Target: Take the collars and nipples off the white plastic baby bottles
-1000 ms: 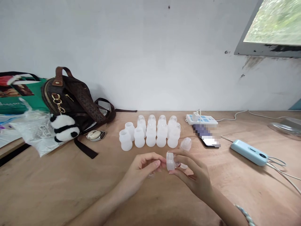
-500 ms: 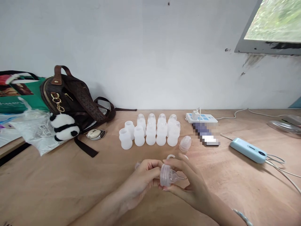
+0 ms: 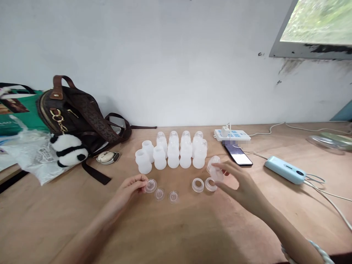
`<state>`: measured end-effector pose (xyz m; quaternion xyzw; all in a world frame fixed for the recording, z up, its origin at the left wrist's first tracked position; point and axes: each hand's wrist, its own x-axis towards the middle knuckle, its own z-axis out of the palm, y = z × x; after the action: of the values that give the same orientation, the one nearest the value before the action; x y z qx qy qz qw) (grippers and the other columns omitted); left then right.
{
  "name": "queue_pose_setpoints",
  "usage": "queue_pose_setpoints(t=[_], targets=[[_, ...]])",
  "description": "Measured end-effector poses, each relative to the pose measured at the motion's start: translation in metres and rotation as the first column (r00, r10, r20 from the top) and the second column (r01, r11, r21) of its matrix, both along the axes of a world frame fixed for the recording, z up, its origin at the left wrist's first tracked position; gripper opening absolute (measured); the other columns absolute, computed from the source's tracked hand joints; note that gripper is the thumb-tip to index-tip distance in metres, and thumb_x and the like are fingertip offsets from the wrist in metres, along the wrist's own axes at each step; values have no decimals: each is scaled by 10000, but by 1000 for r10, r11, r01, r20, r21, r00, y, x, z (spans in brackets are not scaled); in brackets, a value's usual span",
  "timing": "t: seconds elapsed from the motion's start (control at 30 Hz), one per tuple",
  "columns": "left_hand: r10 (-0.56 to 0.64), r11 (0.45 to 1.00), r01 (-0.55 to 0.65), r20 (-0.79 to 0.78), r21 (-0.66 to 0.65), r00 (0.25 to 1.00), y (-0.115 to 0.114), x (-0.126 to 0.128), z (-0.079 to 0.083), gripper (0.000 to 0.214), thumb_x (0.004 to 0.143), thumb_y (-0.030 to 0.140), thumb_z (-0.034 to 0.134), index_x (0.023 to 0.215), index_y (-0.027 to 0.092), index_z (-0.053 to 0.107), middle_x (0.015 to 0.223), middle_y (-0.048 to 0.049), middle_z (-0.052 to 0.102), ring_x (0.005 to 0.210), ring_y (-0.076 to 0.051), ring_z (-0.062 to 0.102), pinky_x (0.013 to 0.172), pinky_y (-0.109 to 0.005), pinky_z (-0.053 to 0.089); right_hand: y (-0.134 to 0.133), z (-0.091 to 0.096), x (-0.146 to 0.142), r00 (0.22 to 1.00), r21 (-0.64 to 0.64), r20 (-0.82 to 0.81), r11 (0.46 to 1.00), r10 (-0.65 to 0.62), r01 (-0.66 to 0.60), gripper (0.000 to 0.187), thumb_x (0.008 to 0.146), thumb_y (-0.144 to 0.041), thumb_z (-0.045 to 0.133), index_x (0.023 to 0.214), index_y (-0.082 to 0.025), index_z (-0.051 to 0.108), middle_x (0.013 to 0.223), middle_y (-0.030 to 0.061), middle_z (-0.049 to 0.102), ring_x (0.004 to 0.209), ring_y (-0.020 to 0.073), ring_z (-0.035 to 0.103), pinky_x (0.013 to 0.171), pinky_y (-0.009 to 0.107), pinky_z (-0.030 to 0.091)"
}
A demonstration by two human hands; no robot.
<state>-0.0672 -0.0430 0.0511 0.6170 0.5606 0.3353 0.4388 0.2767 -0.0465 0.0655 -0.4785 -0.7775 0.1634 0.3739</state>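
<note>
At the centre-left of the table, my left hand [image 3: 134, 184] pinches the rim of a clear baby bottle nipple [image 3: 151, 186]. Two more clear nipples, one nearer [image 3: 159, 194] and one to its right [image 3: 173, 197], lie beside it. My right hand [image 3: 237, 180] has its thumb and fingers round a translucent bottle top [image 3: 217, 173]; its exact shape is blurred. Just behind that stands a clear domed cap [image 3: 213, 160]. Two white screw rings, a left one [image 3: 197, 180] and a right one [image 3: 210, 179], lie below and left of the right hand.
White baby bottles [image 3: 173, 158], several with clear caps, stand in rows towards the wall. A brown backpack [image 3: 79, 110] with a panda plush [image 3: 72, 149] and a watch [image 3: 108, 157] are left. A phone [image 3: 238, 154], power strip [image 3: 239, 135] and blue power bank [image 3: 285, 171] lie right.
My hands have moved apart from the screw ring and nipple they held together. The left went left to a loose nipple; the right went right and forward towards the domed cap.
</note>
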Motion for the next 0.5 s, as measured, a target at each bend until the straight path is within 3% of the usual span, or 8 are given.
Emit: queue_pose_setpoints(t=[0.07, 0.17, 0.23, 0.33, 0.4, 0.5], targets=[[-20, 998, 27, -152, 48, 988, 6, -10, -8, 296, 757, 467, 482, 608, 212, 487, 592, 18, 489, 610, -178, 469, 599, -280, 378, -2, -8, -4, 976, -13, 202, 997, 82, -81, 278, 861, -206, 636, 1135, -245, 612, 1040, 82, 660, 982, 271, 597, 839, 451, 520], [-9, 991, 44, -261, 129, 965, 5, -11, -16, 258, 792, 419, 488, 631, 218, 503, 644, -1, 540, 652, -208, 491, 631, -302, 365, -8, -25, -15, 902, 5, 403, 985, 153, -170, 214, 777, -163, 707, 955, -227, 606, 1021, 80, 661, 991, 296, 580, 843, 479, 502], [2, 979, 62, -319, 192, 948, 2, -8, -20, 234, 816, 380, 483, 643, 224, 498, 687, -13, 552, 697, -230, 501, 668, -322, 365, -9, -35, -21, 862, 42, 483, 980, 152, -197, 258, 720, -156, 770, 900, -225, 598, 1043, 85, 649, 974, 303, 580, 817, 473, 504], [0, 962, 104, -379, 253, 925, 0, -6, -26, 228, 849, 356, 477, 660, 230, 489, 729, -26, 556, 739, -251, 516, 703, -344, 376, -6, -44, -23, 849, 125, 518, 974, 99, -189, 381, 675, -193, 839, 964, -223, 591, 1054, 96, 633, 934, 303, 583, 765, 446, 507], [4, 950, 131, -430, 284, 903, 0, -7, -29, 229, 893, 340, 446, 699, 229, 497, 754, -30, 574, 747, -251, 535, 709, -347, 392, -2, -41, -23, 860, 153, 503, 971, 82, -182, 439, 677, -265, 855, 1009, -225, 571, 1044, 93, 627, 919, 300, 581, 751, 433, 500], [33, 943, 130, -473, 308, 880, 0, -8, -27, 239, 945, 328, 393, 752, 229, 493, 764, -29, 600, 723, -241, 559, 688, -338, 408, 9, -20, -30, 874, 187, 479, 965, 76, -186, 278, 806, -275, 757, 992, -232, 555, 1013, 81, 635, 910, 284, 578, 770, 418, 470]])
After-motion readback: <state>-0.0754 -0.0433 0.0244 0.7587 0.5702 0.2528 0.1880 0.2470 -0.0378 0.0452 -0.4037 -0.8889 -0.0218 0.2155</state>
